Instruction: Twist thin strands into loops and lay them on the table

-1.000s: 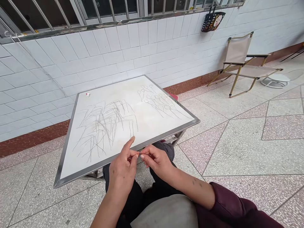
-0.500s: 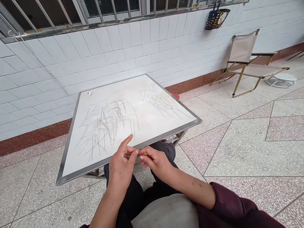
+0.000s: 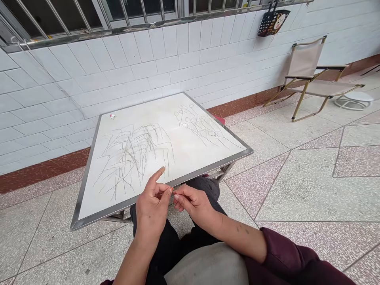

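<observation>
My left hand (image 3: pixel 152 208) is closed in a pinch of thumb and a finger, with the index finger stretched out over the table edge. My right hand (image 3: pixel 200 206) pinches just beside it, and the fingertips nearly meet. What they hold is too small to make out; a reddish speck shows at the left fingertips. Beyond the hands stands a white table (image 3: pixel 101 206) with a metal rim. Many thin dark wires (image 3: pixel 147 138), bent and tangled, lie on its left half. Wires with a loop at one end (image 3: pixel 203 132) lie on the right half.
A small white and red item (image 3: pixel 112 116) sits at the table's far left corner. The table backs onto a white tiled wall (image 3: pixel 166 55) under a barred window. To the right stand a folding chair (image 3: pixel 305 59) and a low white stool (image 3: pixel 354 97). A black basket (image 3: pixel 271 23) hangs on the wall.
Both hands stay pinched together in nearly the same place. The right fingers have shifted slightly against the left ones. The wires on the table look unchanged.
</observation>
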A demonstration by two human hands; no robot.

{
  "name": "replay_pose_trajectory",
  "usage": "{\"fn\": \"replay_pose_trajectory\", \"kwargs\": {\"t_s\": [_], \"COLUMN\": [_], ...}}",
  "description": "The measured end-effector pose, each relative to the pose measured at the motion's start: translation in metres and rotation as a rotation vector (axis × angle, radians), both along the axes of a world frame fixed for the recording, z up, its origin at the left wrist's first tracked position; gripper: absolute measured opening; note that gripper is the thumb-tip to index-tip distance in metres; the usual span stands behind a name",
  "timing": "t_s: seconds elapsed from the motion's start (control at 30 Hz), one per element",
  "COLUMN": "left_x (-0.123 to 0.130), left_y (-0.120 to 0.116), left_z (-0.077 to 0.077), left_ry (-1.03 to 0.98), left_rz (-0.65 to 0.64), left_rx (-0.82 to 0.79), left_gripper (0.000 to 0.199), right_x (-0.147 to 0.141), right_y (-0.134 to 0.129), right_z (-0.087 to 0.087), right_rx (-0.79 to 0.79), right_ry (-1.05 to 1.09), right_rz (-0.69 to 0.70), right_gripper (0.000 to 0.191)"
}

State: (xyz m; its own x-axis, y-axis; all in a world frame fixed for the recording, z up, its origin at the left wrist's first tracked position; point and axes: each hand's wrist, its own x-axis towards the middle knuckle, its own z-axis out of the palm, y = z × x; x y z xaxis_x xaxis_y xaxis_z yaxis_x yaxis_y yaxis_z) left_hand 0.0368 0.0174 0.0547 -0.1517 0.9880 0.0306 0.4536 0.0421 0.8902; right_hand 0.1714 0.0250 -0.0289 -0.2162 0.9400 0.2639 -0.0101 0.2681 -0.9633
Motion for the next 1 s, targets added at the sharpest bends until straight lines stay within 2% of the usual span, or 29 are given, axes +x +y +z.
{"fn": "replay_pose_trajectory", "kwargs": {"t_s": [0.2,0.3,0.4,0.57,1.0], "left_x": [-0.004,-0.005,-0.004,-0.001,-0.005], "left_y": [0.001,0.0,0.0,-0.001,-0.003], "left_z": [-0.005,-0.004,0.0,0.008,0.001], "left_ry": [0.03,0.025,-0.036,-0.117,-0.13], "left_rz": [-0.004,0.003,0.013,0.044,0.043], "left_rx": [-0.023,-0.018,0.001,0.043,0.075], "left_gripper": [0.053,0.054,0.054,0.055,0.054], "right_x": [0.004,0.003,0.002,0.0,-0.007], "right_y": [-0.002,-0.002,-0.002,-0.003,-0.008], "right_z": [0.001,-0.001,-0.001,0.003,0.006], "right_rx": [0.418,0.496,0.427,0.121,-0.136], "right_ry": [-0.4,-0.49,-0.439,-0.128,0.141], "right_rz": [-0.103,-0.119,-0.105,0.03,0.081], "right_gripper": [0.022,0.024,0.02,0.021,0.028]}}
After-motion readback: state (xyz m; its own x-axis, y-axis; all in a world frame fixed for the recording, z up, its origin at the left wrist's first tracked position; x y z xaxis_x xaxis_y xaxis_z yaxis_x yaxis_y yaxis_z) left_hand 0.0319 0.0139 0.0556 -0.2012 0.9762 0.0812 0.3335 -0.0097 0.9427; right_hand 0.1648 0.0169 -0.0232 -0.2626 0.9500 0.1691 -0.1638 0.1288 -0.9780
